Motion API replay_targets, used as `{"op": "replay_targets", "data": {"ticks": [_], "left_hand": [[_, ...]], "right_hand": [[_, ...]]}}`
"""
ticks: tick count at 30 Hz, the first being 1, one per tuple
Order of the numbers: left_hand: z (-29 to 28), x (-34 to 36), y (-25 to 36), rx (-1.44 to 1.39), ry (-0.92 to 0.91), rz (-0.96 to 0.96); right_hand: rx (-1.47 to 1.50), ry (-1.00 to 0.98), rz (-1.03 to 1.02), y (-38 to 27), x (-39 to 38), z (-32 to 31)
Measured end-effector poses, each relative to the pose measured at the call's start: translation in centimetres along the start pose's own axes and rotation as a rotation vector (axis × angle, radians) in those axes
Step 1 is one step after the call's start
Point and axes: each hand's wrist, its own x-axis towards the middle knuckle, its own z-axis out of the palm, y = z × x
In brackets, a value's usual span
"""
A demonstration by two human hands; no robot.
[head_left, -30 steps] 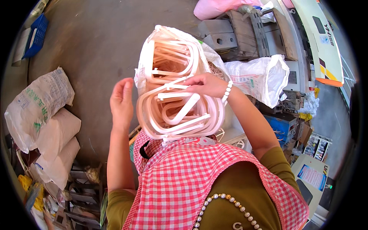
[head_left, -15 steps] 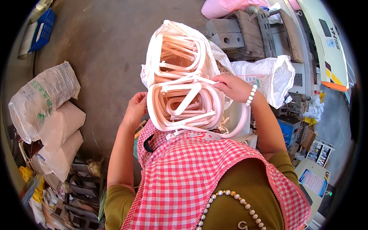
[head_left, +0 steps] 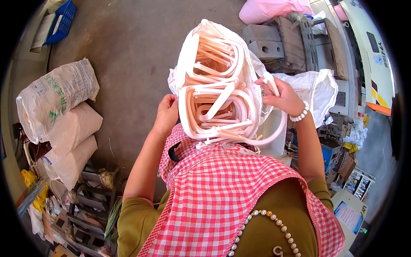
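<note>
Pale pinkish-white curved plastic strips (head_left: pixel 187 109), bent into open loops, fill an open white woven sack (head_left: pixel 204 26) in front of me in two nested stacks. My right hand (head_left: pixel 283 99), wearing a white bead bracelet, is closed around one plastic strip (head_left: pixel 270 84) at the sack's right side. Its small white end points up above my fingers, and a strip curves down from below the hand toward the apron. At the stack's left edge, my left hand (head_left: pixel 167 112) has bent, closed fingers. What the fingertips pinch is hidden.
A white bin (head_left: pixel 276 144) stands right of the sack, and another open white sack (head_left: pixel 323 92) lies beyond my right hand. Stacked full sacks (head_left: pixel 60 92) stand at left above a dark metal rack (head_left: pixel 87 212). Grey blocks (head_left: pixel 265 45) and a machine (head_left: pixel 372 51) are at the right.
My right hand has moved right, away from the stack, and now lifts a strip's end upright. My left hand stays beside the stack. The whole view has shifted slightly.
</note>
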Motion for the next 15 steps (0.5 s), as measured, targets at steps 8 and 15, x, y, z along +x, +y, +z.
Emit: {"op": "replay_targets", "data": {"ticks": [8,15], "left_hand": [[-2.5,-1.9,2.3,-0.551,-0.316,-0.155],[-5.4,-4.8,3.6,-1.103,-0.597,0.200]], "right_hand": [[-0.640,-0.316,-0.478,-6.5,8.1,7.2],[-0.718,-0.434,-0.460,-4.7,12.5,10.4]]}}
